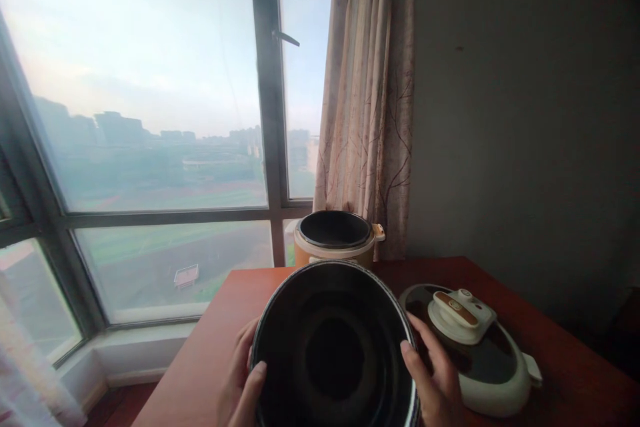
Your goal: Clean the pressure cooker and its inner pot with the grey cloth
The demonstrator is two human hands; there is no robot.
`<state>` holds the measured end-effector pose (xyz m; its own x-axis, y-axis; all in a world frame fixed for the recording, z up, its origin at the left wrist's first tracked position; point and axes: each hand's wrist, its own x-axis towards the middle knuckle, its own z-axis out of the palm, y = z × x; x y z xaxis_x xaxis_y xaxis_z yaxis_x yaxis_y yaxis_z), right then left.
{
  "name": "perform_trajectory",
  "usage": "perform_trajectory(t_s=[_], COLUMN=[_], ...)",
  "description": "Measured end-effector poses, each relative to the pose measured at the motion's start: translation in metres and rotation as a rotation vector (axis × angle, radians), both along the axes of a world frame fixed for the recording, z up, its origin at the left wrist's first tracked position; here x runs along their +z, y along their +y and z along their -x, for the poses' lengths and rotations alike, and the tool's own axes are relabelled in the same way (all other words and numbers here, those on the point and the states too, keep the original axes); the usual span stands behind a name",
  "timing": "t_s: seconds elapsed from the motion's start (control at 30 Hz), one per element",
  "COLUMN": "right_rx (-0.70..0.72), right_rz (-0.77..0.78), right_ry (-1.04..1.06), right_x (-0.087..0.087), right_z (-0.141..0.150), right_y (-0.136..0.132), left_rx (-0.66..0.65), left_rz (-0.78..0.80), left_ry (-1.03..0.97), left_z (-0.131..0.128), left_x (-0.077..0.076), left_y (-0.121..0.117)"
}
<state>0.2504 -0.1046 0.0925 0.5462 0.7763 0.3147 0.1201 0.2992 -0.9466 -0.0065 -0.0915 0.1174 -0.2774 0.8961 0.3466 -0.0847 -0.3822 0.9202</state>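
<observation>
A round black inner pot (335,353) with a pale rim is held up in front of me, its dark inside tilted towards my face. My left hand (244,377) grips its left side, thumb over the rim and fingers behind the outer wall. On the right side my right hand (434,367) grips it the same way. Just behind the pot stands the cooker body (334,255), tan and white with side handles and a dark round opening. To the right lies the cooker's lid (480,353), with a white and brown knob on top. The pot's underside is hidden.
The cooker body and lid rest on a reddish-brown table (200,347). Behind it are a large window (165,217) with a grey frame and a patterned curtain (365,107). A dark wall (515,147) borders the right side.
</observation>
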Motion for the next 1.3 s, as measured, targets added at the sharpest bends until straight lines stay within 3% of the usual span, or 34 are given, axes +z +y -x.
perform_trajectory(t_s=[0.1, 0.23, 0.33, 0.43, 0.57, 0.73, 0.97, 1.13, 1.3], right_rx=[0.055, 0.030, -0.004, -0.075, -0.117, -0.166, -0.219, -0.232, -0.180], right_rz=[-0.106, -0.313, -0.323, -0.284, -0.243, -0.166, -0.069, 0.050, 0.205], right_ry=[-0.025, -0.097, -0.187, -0.306, -0.346, -0.380, -0.553, -0.749, -0.939], right_x=[0.057, 0.132, 0.162, 0.177, 0.186, 0.183, 0.185, 0.182, 0.173], right_z=[-0.002, -0.006, -0.017, -0.032, -0.044, -0.049, -0.052, -0.051, -0.053], right_y=[0.018, 0.068, 0.116, 0.160, 0.199, 0.225, 0.238, 0.234, 0.233], left_rx=[0.005, -0.025, 0.022, 0.168, 0.267, 0.328, 0.362, 0.373, 0.286], left_rz=[-0.130, -0.320, -0.346, -0.252, -0.171, -0.140, -0.118, -0.069, -0.001], left_ry=[-0.044, -0.025, 0.152, 0.458, 0.636, 0.711, 0.895, 0.991, 1.079], left_z=[-0.005, -0.012, -0.018, -0.024, -0.031, -0.034, -0.031, -0.031, -0.033], left_x=[0.042, 0.110, 0.148, 0.168, 0.174, 0.179, 0.185, 0.172, 0.162], left_y=[0.019, 0.081, 0.142, 0.195, 0.237, 0.262, 0.266, 0.260, 0.268])
